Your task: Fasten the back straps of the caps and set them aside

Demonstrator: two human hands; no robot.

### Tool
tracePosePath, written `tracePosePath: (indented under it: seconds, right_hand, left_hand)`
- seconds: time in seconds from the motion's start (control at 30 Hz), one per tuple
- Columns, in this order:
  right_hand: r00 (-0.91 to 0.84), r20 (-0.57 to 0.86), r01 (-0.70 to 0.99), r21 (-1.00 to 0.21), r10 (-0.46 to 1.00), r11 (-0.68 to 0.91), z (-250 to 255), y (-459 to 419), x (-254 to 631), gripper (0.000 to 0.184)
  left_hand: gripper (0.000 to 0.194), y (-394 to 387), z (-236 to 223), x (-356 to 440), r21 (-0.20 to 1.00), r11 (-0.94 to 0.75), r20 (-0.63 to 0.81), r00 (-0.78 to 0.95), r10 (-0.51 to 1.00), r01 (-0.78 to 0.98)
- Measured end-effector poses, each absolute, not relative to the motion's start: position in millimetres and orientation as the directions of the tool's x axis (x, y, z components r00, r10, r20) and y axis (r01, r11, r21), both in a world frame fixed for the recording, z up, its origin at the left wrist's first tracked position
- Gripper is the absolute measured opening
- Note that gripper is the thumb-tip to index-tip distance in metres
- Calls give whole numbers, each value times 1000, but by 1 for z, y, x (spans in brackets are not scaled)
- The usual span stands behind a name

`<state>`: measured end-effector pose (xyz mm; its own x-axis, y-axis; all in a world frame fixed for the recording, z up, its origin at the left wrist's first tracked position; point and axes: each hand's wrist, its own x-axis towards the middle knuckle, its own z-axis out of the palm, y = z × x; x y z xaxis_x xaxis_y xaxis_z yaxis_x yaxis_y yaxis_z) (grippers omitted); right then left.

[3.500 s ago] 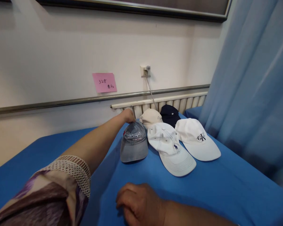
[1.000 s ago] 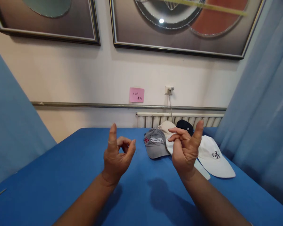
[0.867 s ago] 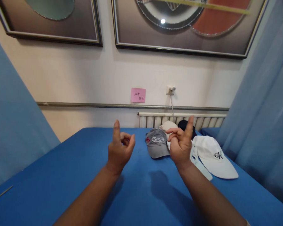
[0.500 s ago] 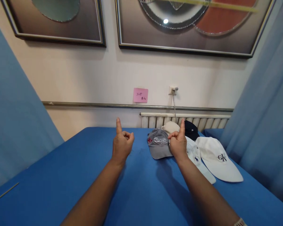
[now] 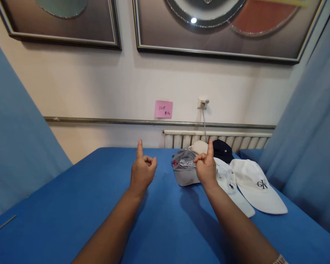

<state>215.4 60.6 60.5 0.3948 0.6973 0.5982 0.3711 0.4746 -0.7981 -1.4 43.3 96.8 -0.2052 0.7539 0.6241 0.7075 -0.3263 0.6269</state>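
My left hand [image 5: 143, 168] is raised above the bed, its index finger pointing up and the other fingers curled towards the thumb. It holds nothing. My right hand [image 5: 206, 167] makes the same gesture in front of the caps, also holding nothing. Nearest to it is a grey cap [image 5: 185, 172] with "Always" lettering, partly covered by that hand. Behind lie a cream cap [image 5: 199, 147] and a navy cap [image 5: 222, 151]. A pale cap [image 5: 227, 179] with a small dark horse emblem is partly hidden by my right forearm. A white cap [image 5: 257, 183] with dark letters lies furthest right.
All the caps lie on a bed with a blue sheet [image 5: 93, 205]. A thin stick [image 5: 2, 225] is at the left edge. Blue curtains [image 5: 13, 139] hang on both sides. Behind are a radiator [image 5: 178, 141], a metal rail [image 5: 112, 121], a pink note [image 5: 163, 109] and a plugged socket [image 5: 202, 103].
Earlier my left hand touched the grey cap while my right rested low over the bed. Since then both hands came up with index fingers raised; over the last half second they stay nearly still.
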Motion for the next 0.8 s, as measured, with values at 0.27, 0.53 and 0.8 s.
tracePosePath:
  seconds: [0.27,0.53,0.8]
  right_hand:
    - [373,594,368,-800,712,474,53,62,215,95]
    - [291,503,395,-838,814,376,43,64,218,87]
    - [-90,343,911,-351,935,216,-20,63,219,67]
  left_hand:
    - [88,44,94,-2,636,-319,598,-187,779,703]
    - [78,55,79,-4,596,-268,470,-59,881,757]
    - [32,38,-3,-25,481,-363,128,346,929,798]
